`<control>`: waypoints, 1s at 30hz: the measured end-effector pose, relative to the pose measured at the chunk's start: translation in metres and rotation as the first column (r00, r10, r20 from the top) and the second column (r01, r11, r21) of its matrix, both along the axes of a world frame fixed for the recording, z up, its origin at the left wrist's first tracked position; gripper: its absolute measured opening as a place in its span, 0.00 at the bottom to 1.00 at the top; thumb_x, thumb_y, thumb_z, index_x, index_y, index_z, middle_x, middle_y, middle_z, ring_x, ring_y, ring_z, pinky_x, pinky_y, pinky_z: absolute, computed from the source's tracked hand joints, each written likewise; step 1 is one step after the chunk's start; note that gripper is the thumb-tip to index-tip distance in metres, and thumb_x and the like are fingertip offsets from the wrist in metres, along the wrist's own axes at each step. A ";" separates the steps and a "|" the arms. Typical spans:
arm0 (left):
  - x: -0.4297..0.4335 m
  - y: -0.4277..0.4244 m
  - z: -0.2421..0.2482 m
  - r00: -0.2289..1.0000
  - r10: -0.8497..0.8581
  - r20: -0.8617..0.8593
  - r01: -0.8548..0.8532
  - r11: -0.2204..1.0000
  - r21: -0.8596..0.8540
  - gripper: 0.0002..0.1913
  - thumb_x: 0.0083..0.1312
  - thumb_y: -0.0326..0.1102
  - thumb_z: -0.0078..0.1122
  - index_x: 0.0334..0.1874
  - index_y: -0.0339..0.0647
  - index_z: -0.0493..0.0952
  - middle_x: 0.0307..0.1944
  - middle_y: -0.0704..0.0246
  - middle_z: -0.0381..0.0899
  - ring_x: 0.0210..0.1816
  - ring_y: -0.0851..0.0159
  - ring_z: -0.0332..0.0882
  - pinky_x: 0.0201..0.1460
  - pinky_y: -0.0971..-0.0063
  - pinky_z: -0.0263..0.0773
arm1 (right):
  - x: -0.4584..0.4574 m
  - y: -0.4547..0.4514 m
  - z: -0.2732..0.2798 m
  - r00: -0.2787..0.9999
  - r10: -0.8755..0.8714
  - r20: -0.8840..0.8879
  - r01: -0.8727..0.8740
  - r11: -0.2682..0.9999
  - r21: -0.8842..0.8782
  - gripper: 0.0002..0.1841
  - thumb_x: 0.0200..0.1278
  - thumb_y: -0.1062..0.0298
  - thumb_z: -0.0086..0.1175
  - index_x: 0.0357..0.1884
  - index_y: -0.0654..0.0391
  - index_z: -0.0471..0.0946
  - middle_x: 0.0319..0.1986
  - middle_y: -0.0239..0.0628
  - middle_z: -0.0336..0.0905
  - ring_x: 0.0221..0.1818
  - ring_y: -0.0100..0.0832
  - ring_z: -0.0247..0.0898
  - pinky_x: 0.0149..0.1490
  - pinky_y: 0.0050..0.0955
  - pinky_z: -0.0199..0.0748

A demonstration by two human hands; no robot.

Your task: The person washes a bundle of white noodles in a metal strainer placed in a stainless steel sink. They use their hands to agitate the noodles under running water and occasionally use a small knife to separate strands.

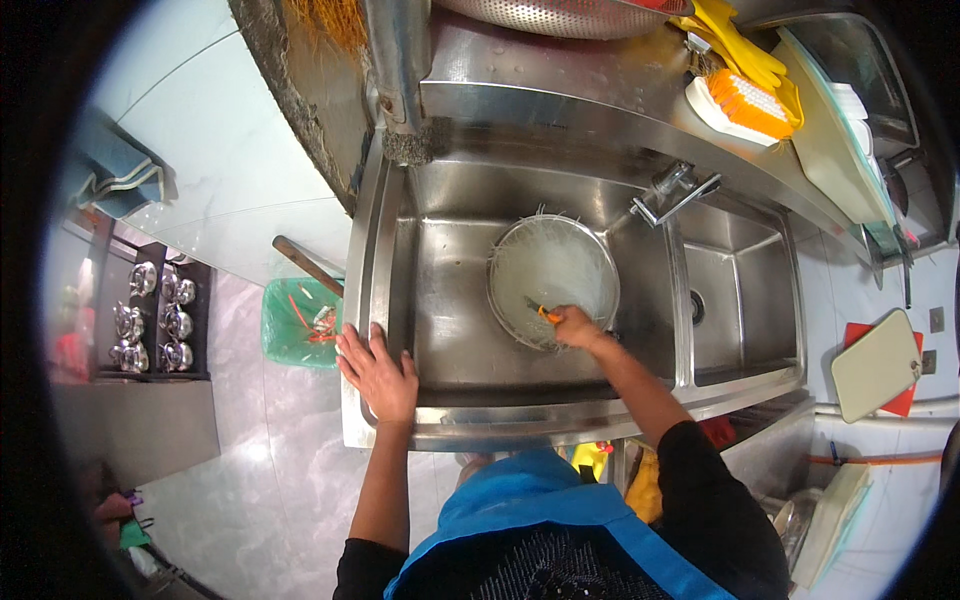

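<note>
In the larger basin of the stainless steel double sink [457,360] sits a round metal bowl [491,300]. Cloudy water and fine pale shreds [559,255] fill it, and some shreds hang over its rim. My right hand [577,327] is closed around the orange handle of a small tool [549,315], whose dark end points into the bowl; its exact kind cannot be told. My left hand [382,382] lies flat with spread fingers on the sink's left rim, holding nothing.
A faucet [671,187] stands behind the divider. Left of the sink are a green-lined bin [281,330] with scraps and a wooden handle [300,259]. On the back ledge lie an orange-bristled brush [742,105], yellow gloves [739,45] and a perforated metal colander [570,15]. Cutting boards [874,367] hang right.
</note>
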State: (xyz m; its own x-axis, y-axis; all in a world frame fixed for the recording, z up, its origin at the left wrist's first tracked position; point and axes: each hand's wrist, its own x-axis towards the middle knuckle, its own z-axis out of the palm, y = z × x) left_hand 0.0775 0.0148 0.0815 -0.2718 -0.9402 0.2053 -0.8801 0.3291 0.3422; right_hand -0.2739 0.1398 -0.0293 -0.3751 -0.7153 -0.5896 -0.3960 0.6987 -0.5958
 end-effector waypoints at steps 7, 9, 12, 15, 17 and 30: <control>0.000 -0.001 -0.003 1.000 0.007 0.022 -0.006 1.000 -0.020 0.35 0.56 0.36 0.65 0.68 0.41 0.63 0.75 0.48 0.47 0.76 0.41 0.40 0.75 0.46 0.36 | -0.082 0.011 0.134 0.972 -0.068 0.224 0.079 0.996 -0.037 0.30 0.46 0.82 0.53 0.58 0.62 0.74 0.24 0.33 0.76 0.19 0.17 0.63 0.18 0.19 0.54; 0.000 -0.001 -0.003 1.000 0.007 0.019 -0.006 1.000 -0.026 0.35 0.56 0.36 0.65 0.68 0.41 0.63 0.75 0.48 0.47 0.76 0.41 0.41 0.75 0.46 0.36 | -0.094 0.026 0.156 0.982 -0.047 0.185 0.070 0.990 -0.124 0.26 0.46 0.80 0.53 0.54 0.63 0.77 0.26 0.35 0.79 0.22 0.21 0.68 0.24 0.23 0.63; 0.000 -0.001 -0.003 1.000 0.011 0.006 -0.011 1.000 -0.023 0.35 0.55 0.36 0.65 0.67 0.42 0.64 0.74 0.48 0.47 0.76 0.41 0.41 0.75 0.46 0.36 | -0.101 0.039 0.166 0.901 0.338 -0.271 -0.335 0.940 0.058 0.22 0.47 0.76 0.55 0.49 0.64 0.79 0.26 0.37 0.80 0.27 0.27 0.73 0.34 0.26 0.70; 0.000 0.000 -0.003 1.000 -0.005 -0.005 0.005 1.000 -0.031 0.35 0.55 0.35 0.65 0.67 0.42 0.64 0.74 0.48 0.47 0.76 0.42 0.41 0.75 0.45 0.36 | -0.100 0.053 0.158 0.871 0.406 -0.276 -0.355 0.909 0.218 0.20 0.48 0.72 0.56 0.47 0.63 0.80 0.27 0.39 0.82 0.31 0.31 0.76 0.40 0.29 0.73; 0.000 0.000 -0.003 1.000 -0.003 0.003 0.003 1.000 -0.012 0.35 0.55 0.35 0.65 0.67 0.42 0.64 0.74 0.48 0.47 0.76 0.42 0.40 0.75 0.46 0.36 | -0.096 0.063 0.146 0.920 0.344 -0.188 -0.298 0.925 0.236 0.19 0.49 0.71 0.56 0.46 0.63 0.81 0.27 0.42 0.82 0.33 0.34 0.78 0.41 0.32 0.74; 0.000 -0.003 -0.006 1.000 0.013 0.015 -0.013 0.999 -0.046 0.34 0.55 0.35 0.64 0.66 0.41 0.65 0.74 0.48 0.48 0.76 0.42 0.40 0.76 0.47 0.35 | -0.066 0.024 0.072 0.922 0.196 -0.334 -0.171 0.980 0.102 0.13 0.58 0.70 0.54 0.42 0.64 0.82 0.22 0.41 0.80 0.24 0.30 0.75 0.35 0.31 0.72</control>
State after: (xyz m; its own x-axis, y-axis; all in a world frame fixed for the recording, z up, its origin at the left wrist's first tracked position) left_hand 0.0770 0.0120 0.0757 -0.2628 -0.9333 0.2445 -0.8894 0.3326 0.3137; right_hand -0.3398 0.1642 0.0427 -0.4282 -0.7524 -0.5006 -0.6913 0.6294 -0.3549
